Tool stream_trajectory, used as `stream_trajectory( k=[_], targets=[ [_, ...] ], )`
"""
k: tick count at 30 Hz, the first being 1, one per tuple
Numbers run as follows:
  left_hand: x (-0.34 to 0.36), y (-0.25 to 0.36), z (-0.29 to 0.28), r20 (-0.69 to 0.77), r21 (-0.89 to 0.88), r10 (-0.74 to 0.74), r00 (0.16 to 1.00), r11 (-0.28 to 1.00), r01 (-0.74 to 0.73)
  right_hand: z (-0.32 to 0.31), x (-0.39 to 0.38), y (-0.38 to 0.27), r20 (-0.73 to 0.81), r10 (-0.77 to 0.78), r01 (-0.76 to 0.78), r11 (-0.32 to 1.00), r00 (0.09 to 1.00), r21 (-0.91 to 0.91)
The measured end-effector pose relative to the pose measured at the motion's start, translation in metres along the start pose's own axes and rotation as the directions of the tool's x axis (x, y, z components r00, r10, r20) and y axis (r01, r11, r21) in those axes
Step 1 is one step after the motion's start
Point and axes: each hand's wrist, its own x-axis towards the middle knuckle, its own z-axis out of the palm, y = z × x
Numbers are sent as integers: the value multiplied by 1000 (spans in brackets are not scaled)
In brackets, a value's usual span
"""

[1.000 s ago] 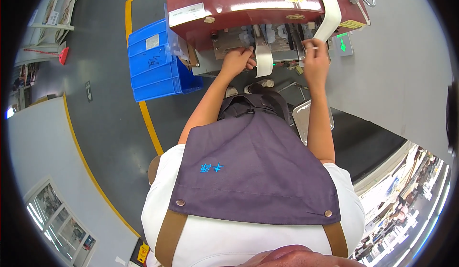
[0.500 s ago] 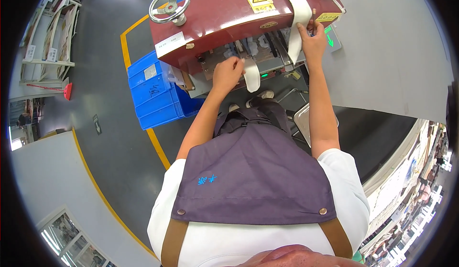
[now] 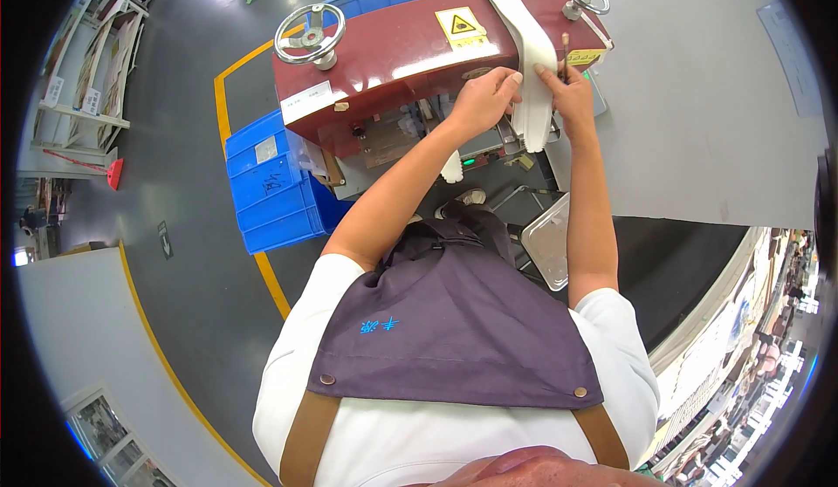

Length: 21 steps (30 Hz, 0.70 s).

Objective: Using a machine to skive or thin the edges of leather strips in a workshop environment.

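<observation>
While a blue crate (image 3: 266,192) stands at the left of the red machine (image 3: 393,40), a white tongue (image 3: 452,169) hangs from the gap beneath the housing, beside your left forearm; lower that arm carelessly and it could knock the piece askew. A yellow hazard label (image 3: 463,27) marks the housing; fingers straying into the gap could be nipped if the mechanism runs — whether it is running cannot be told. Your left hand (image 3: 486,100), fingers bent and tips drawn close, meets the left edge of the white strips (image 3: 529,40); whether it pinches them or merely touches is unclear, and a half-taken hold could let a layer slip. The strips lie draped over the machine top and down its front, between your hands, their toothed ends hanging free; seemingly layered, they could fan apart or come away together if pulled by one edge. Your right hand (image 3: 573,100) has their right edge pinched, thumb on top; a slender brown rod (image 3: 566,49) rises just beside it — a sideways tug could catch there.
</observation>
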Motion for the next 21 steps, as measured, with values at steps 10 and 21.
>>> stream_trajectory(
  k=[10, 21],
  targets=[
    [3, -7, -22, -135, 182, 160, 978, 974, -135, 12, 18, -13, 33, 89, -85, 992, 996, -96],
    [4, 45, -40, 115, -859, 129, 985, 510, 33, -21, -67, -121, 308, -120, 126, 992, 944, 1]
  ],
)
